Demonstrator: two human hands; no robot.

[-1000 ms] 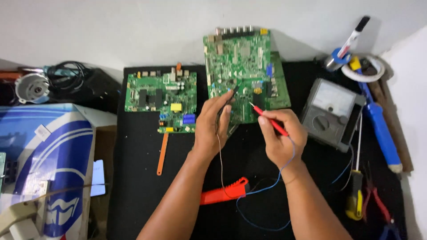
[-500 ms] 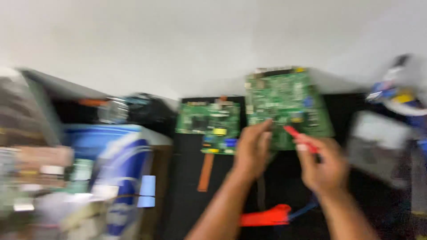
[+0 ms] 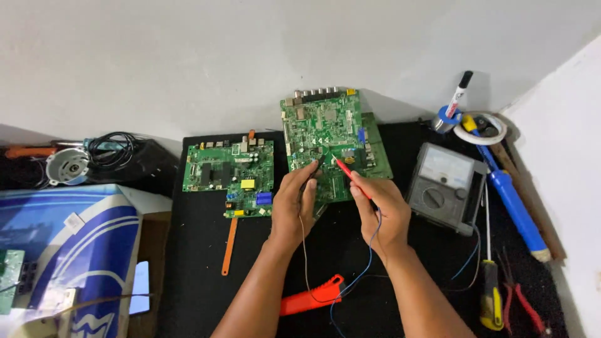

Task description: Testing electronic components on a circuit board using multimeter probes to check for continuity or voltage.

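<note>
circuit board (image 3: 322, 134) on black mat (image 3: 200, 275) (white wall (image 3: 219, 62) behind)

The left hand (image 3: 293, 209) covered the lower edge of the larger circuit board (image 3: 325, 134), and the black probe's tip was lost beneath its fingers. Both forearms ran off the bottom edge. The blue-and-white box (image 3: 69, 250) was cut off at lower left. Board components were too small to tell apart.
</note>
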